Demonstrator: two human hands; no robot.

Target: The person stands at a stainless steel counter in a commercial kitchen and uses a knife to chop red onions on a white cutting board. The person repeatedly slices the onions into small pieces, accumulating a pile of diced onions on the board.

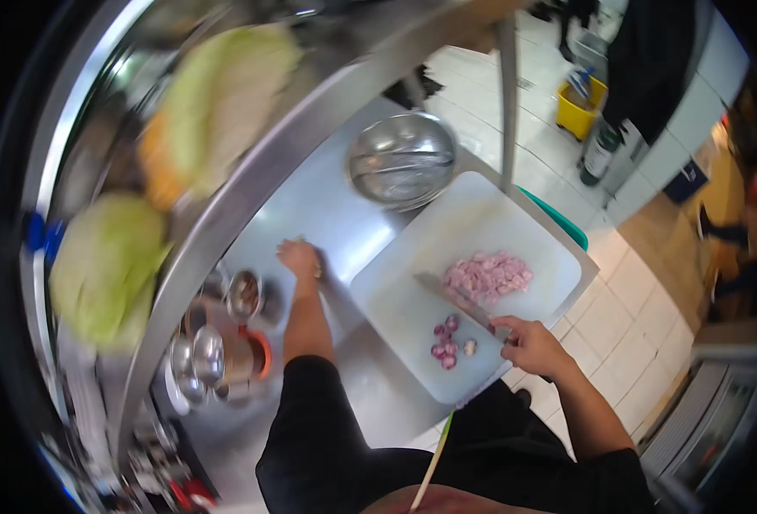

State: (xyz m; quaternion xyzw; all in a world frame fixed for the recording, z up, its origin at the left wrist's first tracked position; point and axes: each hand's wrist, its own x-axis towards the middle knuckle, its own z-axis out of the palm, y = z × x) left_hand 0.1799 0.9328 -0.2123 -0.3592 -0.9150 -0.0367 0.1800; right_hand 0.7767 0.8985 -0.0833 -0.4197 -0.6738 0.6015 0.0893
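A kitchen knife (458, 301) lies across the white cutting board (396, 291), its handle gripped in my right hand (530, 344) at the board's right edge. Beyond the blade is a heap of sliced shallots (488, 276), pale pink. On the near side sit several whole peeled shallots (445, 343), purple, with a paler one (470, 346) beside them. My left hand (300, 257) reaches forward to the steel table, left of the board and apart from it. Its fingers are blurred, and whether they hold anything I cannot make out.
A steel bowl (402, 163) stands behind the board. Small metal containers (246, 295) and an orange-rimmed tub (259, 353) crowd the left. A steel shelf (250, 171) crosses overhead, bearing cabbages (109, 270). A yellow bucket (581, 107) is on the tiled floor.
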